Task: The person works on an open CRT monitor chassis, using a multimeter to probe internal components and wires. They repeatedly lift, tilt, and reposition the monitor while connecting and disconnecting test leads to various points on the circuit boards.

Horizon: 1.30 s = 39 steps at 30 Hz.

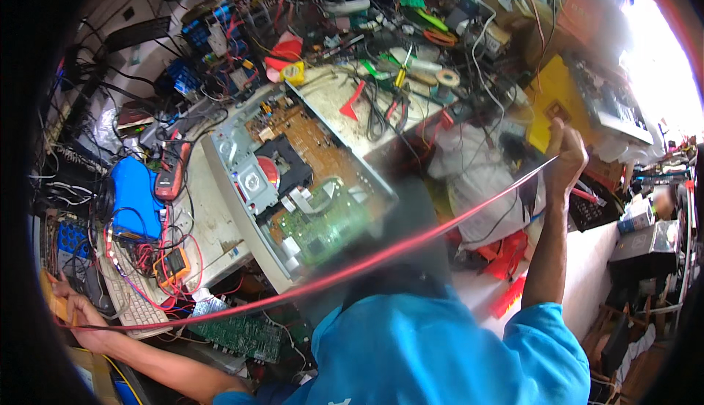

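Note:
My right hand [565,157] is raised at the right, with its fingers closed on one end of a red cable [352,272]. Pale and thin where it meets that hand, the cable runs taut across my body to the far left. There my left hand [82,317] grips an orange object [53,300], partly cut off by the dark rim. The cable's other end passes by this hand; whether the fingers hold it is unclear. Before me lies an opened disc player [237,212], showing a black disc drive [297,165], a brown circuit board [311,138] and a green circuit board [324,229].
Left of the player are a blue wrapped pack [133,198], a red clamp meter [173,171], an orange multimeter [171,267] and a keyboard [129,295]. Beyond it lie a yellow-handled screwdriver [401,75], black cables and heaped electronic parts. White plastic bags [484,196] hang at the right.

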### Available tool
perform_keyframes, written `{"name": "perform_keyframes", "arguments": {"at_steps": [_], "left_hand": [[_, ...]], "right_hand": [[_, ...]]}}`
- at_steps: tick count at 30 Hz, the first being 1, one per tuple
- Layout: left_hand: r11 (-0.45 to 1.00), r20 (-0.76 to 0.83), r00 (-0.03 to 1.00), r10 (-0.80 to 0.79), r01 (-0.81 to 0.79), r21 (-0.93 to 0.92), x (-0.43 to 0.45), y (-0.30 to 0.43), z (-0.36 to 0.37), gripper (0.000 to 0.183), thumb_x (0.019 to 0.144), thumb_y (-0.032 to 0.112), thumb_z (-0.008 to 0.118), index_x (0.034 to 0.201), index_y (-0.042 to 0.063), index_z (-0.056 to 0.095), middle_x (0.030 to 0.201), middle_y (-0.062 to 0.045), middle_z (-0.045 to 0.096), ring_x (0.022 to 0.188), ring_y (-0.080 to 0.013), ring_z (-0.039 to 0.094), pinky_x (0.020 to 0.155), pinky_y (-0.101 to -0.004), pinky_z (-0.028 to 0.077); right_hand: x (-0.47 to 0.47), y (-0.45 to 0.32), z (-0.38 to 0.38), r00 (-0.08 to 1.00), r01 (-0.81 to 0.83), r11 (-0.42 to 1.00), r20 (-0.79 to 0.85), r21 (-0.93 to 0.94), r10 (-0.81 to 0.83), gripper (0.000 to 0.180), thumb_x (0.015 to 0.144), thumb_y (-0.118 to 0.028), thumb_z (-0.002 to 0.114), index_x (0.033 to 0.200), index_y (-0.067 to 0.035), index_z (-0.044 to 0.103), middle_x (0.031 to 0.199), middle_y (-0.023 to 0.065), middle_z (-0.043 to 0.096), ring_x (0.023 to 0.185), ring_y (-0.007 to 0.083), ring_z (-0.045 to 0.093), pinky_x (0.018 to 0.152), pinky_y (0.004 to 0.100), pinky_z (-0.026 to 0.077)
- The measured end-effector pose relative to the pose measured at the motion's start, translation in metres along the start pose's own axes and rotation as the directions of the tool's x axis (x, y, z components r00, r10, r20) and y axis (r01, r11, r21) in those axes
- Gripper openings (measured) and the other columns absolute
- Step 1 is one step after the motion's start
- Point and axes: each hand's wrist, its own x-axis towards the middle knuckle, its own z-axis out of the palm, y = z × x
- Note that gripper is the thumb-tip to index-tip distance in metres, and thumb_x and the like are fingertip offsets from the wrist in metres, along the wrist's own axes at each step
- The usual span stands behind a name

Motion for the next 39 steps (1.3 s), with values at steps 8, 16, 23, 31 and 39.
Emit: {"name": "perform_keyframes", "arguments": {"at_steps": [8, 16, 23, 31, 39], "left_hand": [[0.912, 0.02, 0.971, -0.238, 0.216, 0.349, -0.013, -0.025, 0.011, 0.11, 0.099, 0.024, 0.061, 0.18, 0.01, -0.013, 0.136, -0.016, 0.055, 0.105, -0.0232, 0.058, 0.06, -0.0277, 0.043], [0.839, -0.133, 0.96, -0.244, 0.278, 0.468, -0.015, -0.135, 0.036, 0.091, 0.114, 0.025, 0.053, 0.179, 0.002, -0.007, 0.105, -0.015, 0.061, 0.059, -0.0159, 0.053, 0.047, -0.0225, 0.043], [0.89, 0.079, 0.908, -0.41, 0.38, 0.251, -0.067, -0.231, 0.031, 0.081, 0.112, 0.019, 0.055, 0.169, -0.019, 0.013, 0.058, -0.014, 0.063, 0.034, -0.0206, 0.06, 0.03, -0.0286, 0.046], [0.881, 0.061, 0.912, -0.406, 0.373, 0.291, -0.081, -0.261, 0.039, 0.071, 0.115, 0.022, 0.052, 0.163, -0.025, 0.027, 0.051, -0.013, 0.066, 0.034, -0.019, 0.062, 0.03, -0.0281, 0.048], [0.962, -0.151, 0.971, -0.187, 0.212, 0.173, -0.104, -0.233, 0.034, 0.078, 0.115, 0.017, 0.048, 0.171, -0.017, 0.006, 0.052, -0.011, 0.065, 0.031, -0.0224, 0.06, 0.028, -0.0307, 0.045]], "right_hand": [[-0.045, 0.092, -0.015, 0.539, -0.47, 0.049, 0.242, 0.882, 0.807, 0.046, 0.114, -0.045, 0.063, 0.103, -0.002, 0.076, 0.08, 0.0058, 0.065, 0.079, 0.0235, 0.064, 0.098, 0.0517, 0.059], [-0.096, 0.11, -0.018, 0.628, -0.486, -0.453, 0.659, 0.748, 0.415, 0.041, 0.114, -0.018, 0.065, 0.147, 0.005, 0.061, 0.106, 0.0098, 0.066, 0.097, 0.0227, 0.064, 0.103, 0.0409, 0.055], [-0.156, 0.053, 0.014, 0.319, -0.779, -0.575, 0.947, 0.25, -0.021, 0.078, 0.12, -0.063, 0.036, 0.127, 0.006, 0.07, 0.064, -0.0017, 0.04, 0.046, 0.0094, 0.032, 0.04, 0.0254, 0.031], [-0.184, -0.084, 0.135, 0.069, -0.052, 0.951, 0.951, 0.305, -0.301, 0.022, 0.097, -0.024, 0.077, 0.103, -0.004, 0.083, 0.087, 0.0201, 0.078, 0.085, 0.0379, 0.078, 0.072, 0.0496, 0.06], [-0.298, -0.199, 0.28, -0.482, 0.334, 0.847, 0.847, 0.414, -0.224, 0.021, 0.096, -0.018, 0.075, 0.112, -0.009, 0.086, 0.113, 0.0134, 0.085, 0.105, 0.033, 0.083, 0.082, 0.0469, 0.066]]}}
